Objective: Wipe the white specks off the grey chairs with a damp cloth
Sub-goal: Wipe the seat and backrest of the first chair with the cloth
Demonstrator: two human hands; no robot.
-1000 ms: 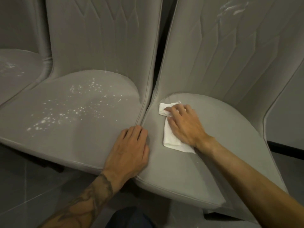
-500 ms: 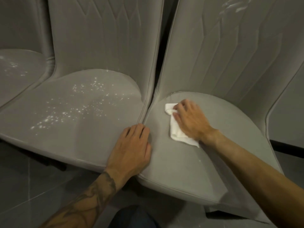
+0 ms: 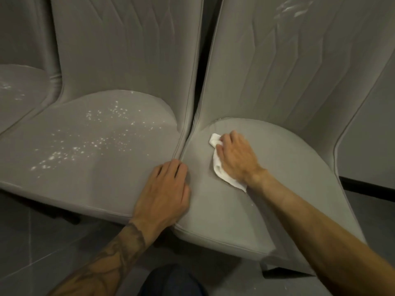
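Observation:
Grey chairs stand side by side. On the right chair's seat [image 3: 288, 178] my right hand [image 3: 236, 158] holds a folded white cloth [image 3: 218, 165], pressing it down near the seat's back left, fingers curled over its front end. My left hand [image 3: 164, 191] rests flat, fingers straight, over the seam where this seat meets the middle chair's seat [image 3: 74, 184]. White specks [image 3: 94, 142] are scattered across the middle seat. A few white smears [image 3: 292, 9] show high on the right chair's backrest.
A third grey seat [image 3: 15, 103] at the far left also carries a few white specks. Dark tiled floor [image 3: 32, 242] lies below the seats' front edges. A pale wall with a black skirting strip [image 3: 367, 184] is at the right.
My right hand has slid the cloth toward the back of the right seat, and the cloth has bunched up under the fingers. My left hand has stayed in place.

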